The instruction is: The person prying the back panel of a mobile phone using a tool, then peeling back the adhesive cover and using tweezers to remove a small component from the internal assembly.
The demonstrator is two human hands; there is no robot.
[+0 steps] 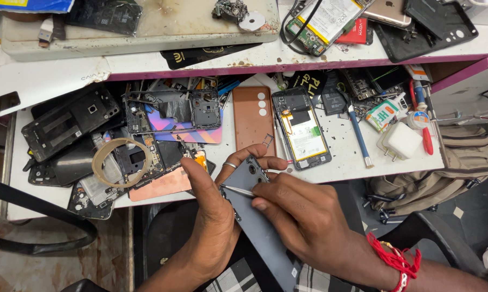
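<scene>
Phone frame [257,216], grey and stripped of its parts, lies slanted across the person's lap below the table [357,157] edge, low enough for both hands to steady it. The left hand [214,216] wraps it from the side, fingers [265,162] curled over its top end near the camera holes, thumb pressed on the face, so it seems clamped against twisting. The right hand [303,213] pinches thin tweezers [238,190] between thumb and forefinger, the tip laid on the frame's left edge just beside the left thumb; that close hold would suit fine picking. A red thread [395,259] circles the right wrist. Just beyond the fingertips, a brown back cover [252,116] and an opened phone [303,130] with its battery showing lie flat on the table. Left of the fingers sits a tape ring [119,162] on loose phone shells. Right of them are a white charger [402,141] and a blue-handled tool [358,135].
</scene>
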